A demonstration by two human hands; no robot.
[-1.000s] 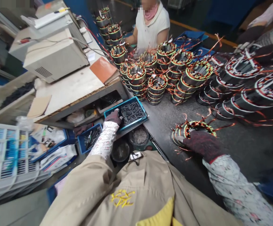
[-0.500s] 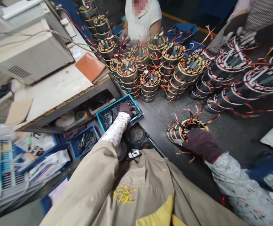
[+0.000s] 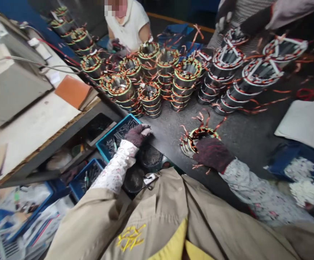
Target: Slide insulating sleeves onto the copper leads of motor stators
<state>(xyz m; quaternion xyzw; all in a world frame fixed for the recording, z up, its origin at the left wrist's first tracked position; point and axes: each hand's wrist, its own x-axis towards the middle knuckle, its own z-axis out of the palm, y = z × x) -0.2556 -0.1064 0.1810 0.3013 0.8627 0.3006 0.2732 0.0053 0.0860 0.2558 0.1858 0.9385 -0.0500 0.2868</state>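
Observation:
My left hand (image 3: 138, 134), in a dark red glove with pale fingertips, is closed above the right edge of a teal tray (image 3: 103, 146) of small dark strips; what it holds, if anything, is too small to name. On the dark table, my right hand (image 3: 213, 153) grips the near side of a stator ring (image 3: 188, 146) with green-yellow edging and loose copper wires standing up from it. The ring lies tilted, and the glove hides part of its rim.
Stacks of wound stators (image 3: 150, 97) stand along the far side. Two people work beyond them. A grey box machine (image 3: 13, 86) is at the left, a white sheet (image 3: 305, 124) at the right. Dark round bowls (image 3: 148, 157) sit below my left hand.
My left hand has lifted out of the strips in the teal tray to its right edge. My right hand stays on the ring. The whole view has shifted.

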